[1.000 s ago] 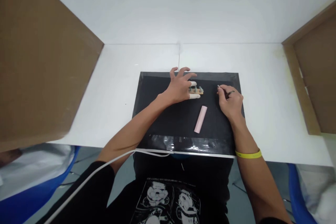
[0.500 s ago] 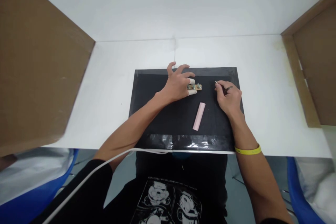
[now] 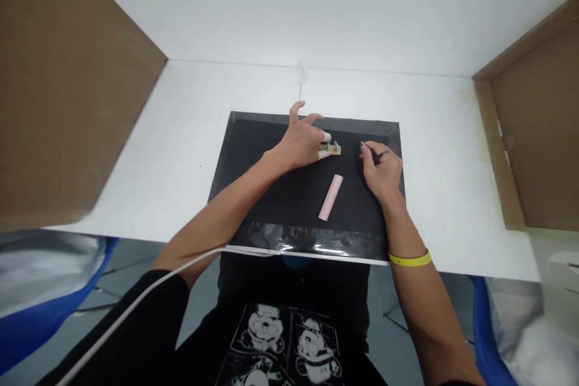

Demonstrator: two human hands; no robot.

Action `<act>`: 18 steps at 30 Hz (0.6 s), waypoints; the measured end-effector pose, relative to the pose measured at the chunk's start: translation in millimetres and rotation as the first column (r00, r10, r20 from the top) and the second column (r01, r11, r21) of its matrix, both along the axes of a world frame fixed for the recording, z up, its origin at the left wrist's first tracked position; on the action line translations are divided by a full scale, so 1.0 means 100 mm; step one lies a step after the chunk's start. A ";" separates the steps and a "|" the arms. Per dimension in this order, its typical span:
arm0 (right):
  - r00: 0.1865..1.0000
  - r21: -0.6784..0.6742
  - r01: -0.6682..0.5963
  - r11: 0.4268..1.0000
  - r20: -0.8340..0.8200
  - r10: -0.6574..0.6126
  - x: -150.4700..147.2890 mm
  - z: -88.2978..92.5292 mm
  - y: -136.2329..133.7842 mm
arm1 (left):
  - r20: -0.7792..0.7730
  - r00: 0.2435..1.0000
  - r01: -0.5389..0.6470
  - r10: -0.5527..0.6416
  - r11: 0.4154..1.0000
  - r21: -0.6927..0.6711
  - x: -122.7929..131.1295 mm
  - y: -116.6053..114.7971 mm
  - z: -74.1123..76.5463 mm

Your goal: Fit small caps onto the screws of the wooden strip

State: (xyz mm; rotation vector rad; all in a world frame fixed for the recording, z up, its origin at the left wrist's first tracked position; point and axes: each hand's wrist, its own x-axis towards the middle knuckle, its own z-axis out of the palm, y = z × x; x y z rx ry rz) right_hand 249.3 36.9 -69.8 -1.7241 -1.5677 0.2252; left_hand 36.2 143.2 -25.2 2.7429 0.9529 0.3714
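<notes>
My left hand [image 3: 302, 143] is closed on a small tan strip with greenish pieces on it [image 3: 335, 149]. White coverings wrap the two digits on either side of the strip, while other fingers are raised and curled. Much of the strip's left part is hidden by the hand. To its right, my right hand [image 3: 382, 170] pinches a slender dark tool with a shiny metal tip [image 3: 362, 143]. The tip points toward the strip and stays apart from it. Below and between the hands lies a pale pink bar [image 3: 330, 198], tilted, touched by neither hand.
A black mat [image 3: 271, 205] with clear tape along its edges covers part of the white table [image 3: 149, 151]. Brown panels [image 3: 81, 90] stand at both sides. A white cable [image 3: 181, 277] runs along the front edge and over my left arm.
The camera view has turned slightly, shifting the whole scene. My left hand covers slightly more of the strip. The right hand keeps its pinch on the dark tool.
</notes>
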 end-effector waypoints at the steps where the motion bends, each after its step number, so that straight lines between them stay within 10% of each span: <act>1: 1.000 -0.003 -0.001 1.000 -0.004 0.001 0.00 0.00 0.00 | -0.006 1.000 0.006 -0.006 1.000 0.008 0.00 0.00 0.00; 18: 0.999 -0.023 -0.030 0.999 -0.045 0.029 -0.02 0.00 0.03 | -0.063 0.998 0.004 0.000 0.998 0.058 0.06 -0.01 0.09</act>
